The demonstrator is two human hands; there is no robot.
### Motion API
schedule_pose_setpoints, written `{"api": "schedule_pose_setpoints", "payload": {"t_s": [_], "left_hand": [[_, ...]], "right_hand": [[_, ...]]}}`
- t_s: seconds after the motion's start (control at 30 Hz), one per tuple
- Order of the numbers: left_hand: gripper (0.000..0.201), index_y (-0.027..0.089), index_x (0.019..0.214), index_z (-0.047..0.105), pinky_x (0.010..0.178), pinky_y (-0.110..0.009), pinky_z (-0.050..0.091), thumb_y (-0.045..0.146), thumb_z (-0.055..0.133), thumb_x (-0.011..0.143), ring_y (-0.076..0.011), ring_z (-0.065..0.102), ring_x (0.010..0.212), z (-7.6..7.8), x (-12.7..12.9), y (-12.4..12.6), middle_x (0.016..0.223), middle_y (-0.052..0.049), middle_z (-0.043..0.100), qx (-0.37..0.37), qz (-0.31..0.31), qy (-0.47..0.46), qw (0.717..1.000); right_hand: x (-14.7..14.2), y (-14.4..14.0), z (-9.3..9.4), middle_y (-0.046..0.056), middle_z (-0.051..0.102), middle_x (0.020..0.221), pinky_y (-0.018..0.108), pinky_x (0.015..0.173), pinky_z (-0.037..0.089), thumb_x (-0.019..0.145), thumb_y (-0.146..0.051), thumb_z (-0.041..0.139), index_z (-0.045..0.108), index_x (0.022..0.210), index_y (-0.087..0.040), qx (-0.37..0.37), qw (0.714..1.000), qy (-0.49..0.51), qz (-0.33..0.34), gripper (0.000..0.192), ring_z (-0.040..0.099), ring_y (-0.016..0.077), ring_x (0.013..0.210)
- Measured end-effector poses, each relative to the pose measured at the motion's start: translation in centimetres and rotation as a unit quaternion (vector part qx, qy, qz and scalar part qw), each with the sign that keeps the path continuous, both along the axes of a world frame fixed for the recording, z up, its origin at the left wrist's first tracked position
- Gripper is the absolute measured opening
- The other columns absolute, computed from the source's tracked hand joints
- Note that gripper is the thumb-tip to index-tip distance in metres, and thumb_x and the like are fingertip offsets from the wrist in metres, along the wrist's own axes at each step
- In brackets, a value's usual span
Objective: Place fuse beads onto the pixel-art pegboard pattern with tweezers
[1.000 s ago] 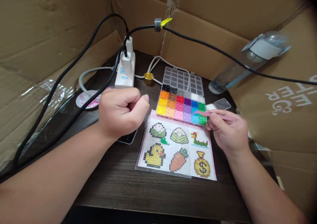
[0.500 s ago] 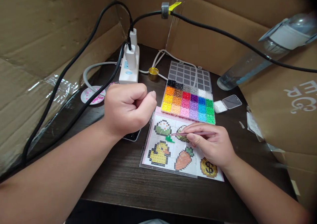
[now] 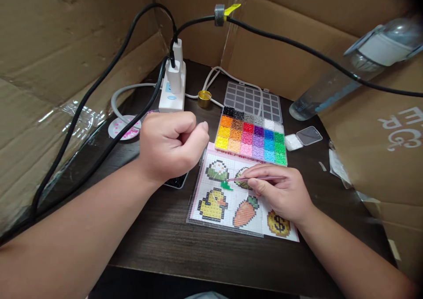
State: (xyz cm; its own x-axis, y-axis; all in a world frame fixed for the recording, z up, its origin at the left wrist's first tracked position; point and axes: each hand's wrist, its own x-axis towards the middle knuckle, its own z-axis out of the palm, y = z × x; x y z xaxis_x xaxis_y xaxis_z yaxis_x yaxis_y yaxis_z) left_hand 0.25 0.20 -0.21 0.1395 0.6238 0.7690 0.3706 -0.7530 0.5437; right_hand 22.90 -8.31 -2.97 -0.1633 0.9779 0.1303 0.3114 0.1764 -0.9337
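Observation:
My right hand [image 3: 286, 193] pinches slim metallic tweezers [image 3: 254, 179]. Their tips reach a small patch of green beads [image 3: 226, 185] on a clear pegboard [image 3: 194, 223]. Whether a bead sits between the tips is too small to tell. Under the board lies a pattern sheet [image 3: 295, 237] with pixel pictures: a duck [image 3: 211, 205], a carrot [image 3: 245, 213], a rice-ball shape [image 3: 217, 170] and a coin [image 3: 278, 223]. My right hand partly covers a round green picture. My left hand [image 3: 173, 145] is a closed fist left of the board, with nothing showing in it.
Behind the board stands an open bead box [image 3: 251, 136] with many colours. A small case of white beads [image 3: 293, 142] lies right. Left are a dish of pink beads [image 3: 124, 128] and a power strip [image 3: 172, 98]. Black cables [image 3: 86, 96] hang across; a bottle [image 3: 346, 70] leans back right.
The tweezers' tips have shifted very slightly left over the green beads. My left fist has stayed in place.

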Motion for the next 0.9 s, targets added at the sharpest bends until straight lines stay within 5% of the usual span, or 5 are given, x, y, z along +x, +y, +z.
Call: {"api": "schedule_pose_setpoints", "payload": {"t_s": [0.3, 0.47, 0.6, 0.9], "left_hand": [[0.046, 0.017, 0.046, 0.026, 0.041, -0.030, 0.019, 0.012, 0.061, 0.074, -0.0057, 0.027, 0.040, 0.1, -0.1, -0.1, 0.041, 0.004, 0.029, -0.014, 0.011, 0.013, 1.000], [0.046, 0.016, 0.046, 0.027, 0.039, -0.028, 0.019, 0.013, 0.064, 0.074, -0.0044, 0.026, 0.039, 0.3, -0.5, 0.1, 0.041, 0.005, 0.029, 0.006, 0.011, 0.024, 1.000], [0.046, 0.016, 0.046, 0.027, 0.040, -0.028, 0.020, 0.013, 0.064, 0.074, -0.0043, 0.026, 0.039, 0.3, -0.7, 0.2, 0.041, 0.005, 0.029, 0.008, 0.014, 0.030, 0.999], [0.045, 0.015, 0.046, 0.028, 0.039, -0.026, 0.021, 0.012, 0.064, 0.073, -0.0038, 0.026, 0.039, 0.4, -0.7, 0.1, 0.041, 0.006, 0.028, 0.016, 0.010, 0.047, 0.999]], "right_hand": [[0.2, -0.1, -0.1, 0.005, 0.072, 0.081, 0.023, 0.046, 0.046, 0.081, -0.022, 0.070, 0.076, 0.083, -0.020, -0.045, 0.997, 0.065, -0.023, 0.007, 0.055, 0.0082, 0.050], [1.8, 1.0, -0.2, 0.001, 0.063, 0.059, 0.023, 0.044, 0.041, 0.079, -0.026, 0.072, 0.075, 0.086, -0.020, -0.061, 0.972, 0.192, -0.123, 0.010, 0.050, 0.0083, 0.047], [4.8, 2.8, 0.6, 0.005, 0.068, 0.072, 0.020, 0.043, 0.039, 0.069, -0.026, 0.079, 0.073, 0.076, -0.016, -0.010, 0.929, 0.294, -0.226, 0.014, 0.045, 0.0051, 0.047], [7.7, 5.0, -0.1, 0.015, 0.073, 0.079, 0.019, 0.039, 0.040, 0.055, -0.019, 0.083, 0.071, 0.071, -0.009, 0.003, 0.883, 0.271, -0.382, 0.022, 0.050, 0.0069, 0.047]]}}
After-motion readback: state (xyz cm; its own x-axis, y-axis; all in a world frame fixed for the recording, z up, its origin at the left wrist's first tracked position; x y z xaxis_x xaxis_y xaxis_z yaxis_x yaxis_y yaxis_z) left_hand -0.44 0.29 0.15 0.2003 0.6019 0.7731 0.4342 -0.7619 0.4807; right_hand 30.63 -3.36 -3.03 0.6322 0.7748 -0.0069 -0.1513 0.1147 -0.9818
